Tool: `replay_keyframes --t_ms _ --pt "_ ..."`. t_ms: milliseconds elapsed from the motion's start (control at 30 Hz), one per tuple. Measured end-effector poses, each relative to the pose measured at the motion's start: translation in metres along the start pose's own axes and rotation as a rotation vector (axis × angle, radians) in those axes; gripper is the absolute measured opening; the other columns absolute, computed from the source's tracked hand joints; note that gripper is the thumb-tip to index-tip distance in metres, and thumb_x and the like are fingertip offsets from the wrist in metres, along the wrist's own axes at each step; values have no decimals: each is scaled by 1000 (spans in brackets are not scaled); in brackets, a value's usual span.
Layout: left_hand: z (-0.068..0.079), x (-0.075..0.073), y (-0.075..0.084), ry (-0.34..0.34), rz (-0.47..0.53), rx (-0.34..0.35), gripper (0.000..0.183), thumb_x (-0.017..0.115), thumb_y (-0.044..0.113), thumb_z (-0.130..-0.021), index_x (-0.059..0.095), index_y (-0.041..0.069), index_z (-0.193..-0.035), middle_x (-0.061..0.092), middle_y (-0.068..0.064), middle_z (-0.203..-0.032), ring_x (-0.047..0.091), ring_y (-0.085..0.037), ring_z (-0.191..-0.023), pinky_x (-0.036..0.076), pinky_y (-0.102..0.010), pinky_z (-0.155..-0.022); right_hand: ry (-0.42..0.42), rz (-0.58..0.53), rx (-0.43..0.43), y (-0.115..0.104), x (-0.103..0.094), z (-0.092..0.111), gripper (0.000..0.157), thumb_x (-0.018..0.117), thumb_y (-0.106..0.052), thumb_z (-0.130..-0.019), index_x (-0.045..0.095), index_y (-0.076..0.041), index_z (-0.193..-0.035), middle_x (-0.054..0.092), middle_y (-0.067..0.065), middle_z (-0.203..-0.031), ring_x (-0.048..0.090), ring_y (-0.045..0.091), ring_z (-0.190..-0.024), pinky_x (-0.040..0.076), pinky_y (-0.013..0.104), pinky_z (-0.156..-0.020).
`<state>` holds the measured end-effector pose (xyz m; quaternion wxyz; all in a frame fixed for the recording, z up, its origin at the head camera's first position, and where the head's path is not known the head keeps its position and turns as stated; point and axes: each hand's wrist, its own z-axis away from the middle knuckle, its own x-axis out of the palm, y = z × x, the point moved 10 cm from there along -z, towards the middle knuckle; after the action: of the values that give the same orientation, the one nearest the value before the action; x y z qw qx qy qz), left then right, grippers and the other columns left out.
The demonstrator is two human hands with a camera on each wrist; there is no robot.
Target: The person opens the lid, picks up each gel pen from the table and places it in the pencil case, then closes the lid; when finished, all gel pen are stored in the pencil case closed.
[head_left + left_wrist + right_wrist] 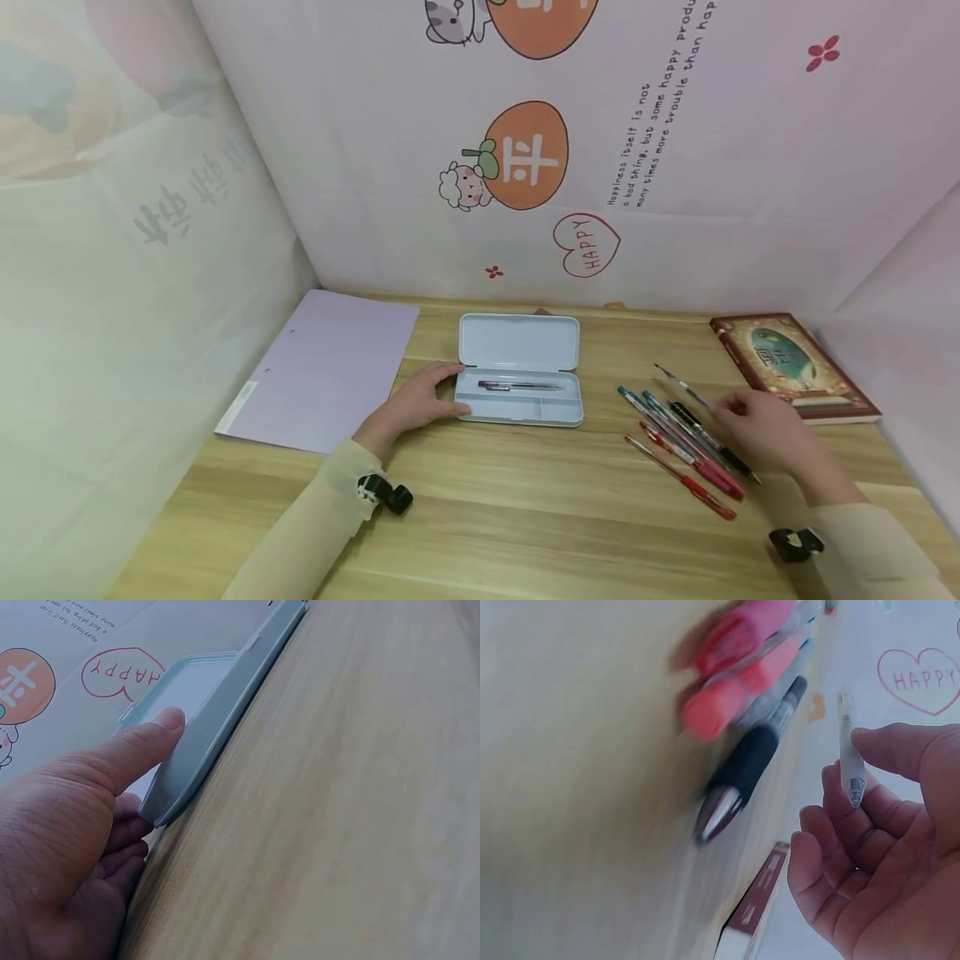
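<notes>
A light-blue pencil case [520, 408] lies with its lid [519, 342] raised toward the wall. One purple-tipped clear pen [517, 386] rests in its long rear compartment. At the case's left end, my left hand [417, 402] grips the rim, thumb [154, 746] over the front corner and fingers around the end. To the right, my right hand [765, 423] pinches a white pen [850, 754] between thumb and fingers, its tip pointing toward the wall. Beside that hand lies a black pen [708, 437], next to several pink, red and blue-tipped pens [678, 429].
A pale purple folder [330, 367] lies flat at the left, partly behind my left forearm. At the right back sits a brown illustrated book [795, 358], close behind my right hand. A printed cloth wall [375, 167] rises along the wooden table's [525, 517] back edge.
</notes>
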<state>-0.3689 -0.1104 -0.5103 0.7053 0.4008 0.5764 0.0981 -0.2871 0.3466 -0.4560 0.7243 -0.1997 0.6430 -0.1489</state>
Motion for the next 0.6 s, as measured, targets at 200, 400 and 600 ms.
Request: replay_keyframes --t_ms 200,400,600 --pt "1 0 -2 3 2 -2 90 77 61 -76 46 17 -148 39 -8 -153 31 -31 -142 27 -49 -114 15 -9 -14 -23 6 -8 39 52 -40 -102 64 -4 -111 63 4 -86 51 17 -68 42 32 -58" --pt "1 2 -2 0 9 6 89 77 60 -76 46 17 -148 40 -9 -152 31 -31 -142 27 -49 -113 51 -13 -77 -51 12 -18 32 54 -33 -102 65 -3 -107 60 3 -76 47 18 -58 39 32 -49" --pt "-1 1 -1 5 1 10 90 77 60 -76 45 17 -148 40 -9 -152 32 -31 -141 27 -49 -113 41 -10 -134 -86 24 -31 27 56 -30 -101 65 -6 -108 60 0 -76 48 17 -59 39 33 -51"
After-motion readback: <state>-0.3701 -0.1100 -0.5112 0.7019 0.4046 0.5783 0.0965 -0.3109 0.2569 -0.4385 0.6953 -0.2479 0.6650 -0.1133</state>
